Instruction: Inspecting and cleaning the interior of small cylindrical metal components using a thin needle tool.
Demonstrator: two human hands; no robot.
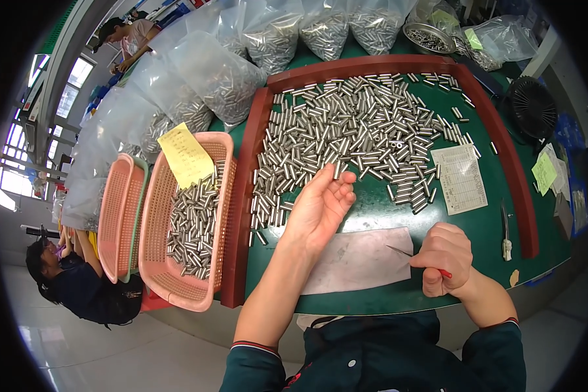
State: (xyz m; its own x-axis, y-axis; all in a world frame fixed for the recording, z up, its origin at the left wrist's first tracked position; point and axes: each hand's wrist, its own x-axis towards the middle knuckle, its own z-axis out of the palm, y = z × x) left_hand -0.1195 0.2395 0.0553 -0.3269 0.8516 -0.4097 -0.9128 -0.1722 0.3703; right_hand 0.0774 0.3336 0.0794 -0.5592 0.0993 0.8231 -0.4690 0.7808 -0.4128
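Note:
My left hand is turned palm up with its fingers curled. A short steel pin shows between its thumb and fingertips, at the near edge of a wide spread of loose pins. My right hand is closed around a thin pointed tool with a red handle. Its slim dark tip points left over a pale cloth lying on the green tabletop. Most of the tool's handle is hidden in the fist.
A dark red frame borders the pins. Left of it stand a pink basket with pins and a yellow note, and further pink baskets. Filled clear bags line the back. A printed sheet, tweezers-like tool and black fan sit right.

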